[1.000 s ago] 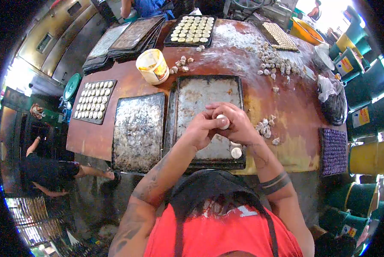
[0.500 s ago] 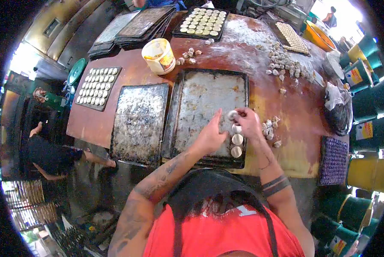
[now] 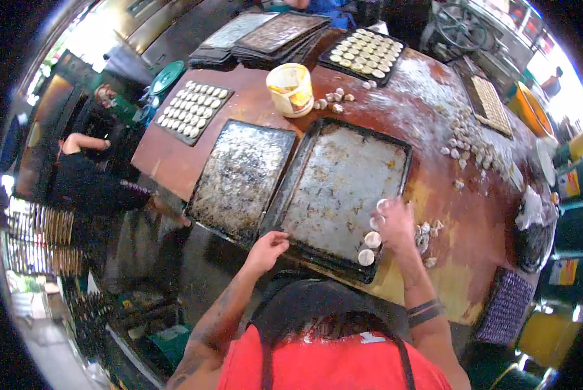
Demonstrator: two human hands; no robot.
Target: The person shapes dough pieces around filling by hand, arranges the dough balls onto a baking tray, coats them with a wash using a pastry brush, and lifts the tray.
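Note:
A dark-rimmed baking tray (image 3: 343, 175) lies in front of me, with a short row of white dough rounds (image 3: 372, 240) along its right side. My right hand (image 3: 396, 224) is closed at the far end of this row. Its fingers are on a pale dough round (image 3: 382, 207), partly covered by them. Near the tray's front left edge is my left hand (image 3: 268, 252), its fingers curled together. Whether anything is in it is hidden. Small lumps of dough (image 3: 423, 237) lie on the table just right of my right hand.
Another bare tray (image 3: 242, 179) lies to the left, beyond it a tray of dough rounds (image 3: 195, 112). A white bucket (image 3: 290, 91), stacked trays (image 3: 281, 32) and a fuller tray (image 3: 363, 53) stand farther back. Floury dough lumps (image 3: 473, 143) cover the right side. A person (image 3: 87, 172) is at left.
My left hand has drawn back from over the tray to its front left edge. My right hand has lowered the dough round toward the row's far end. The camera view has turned.

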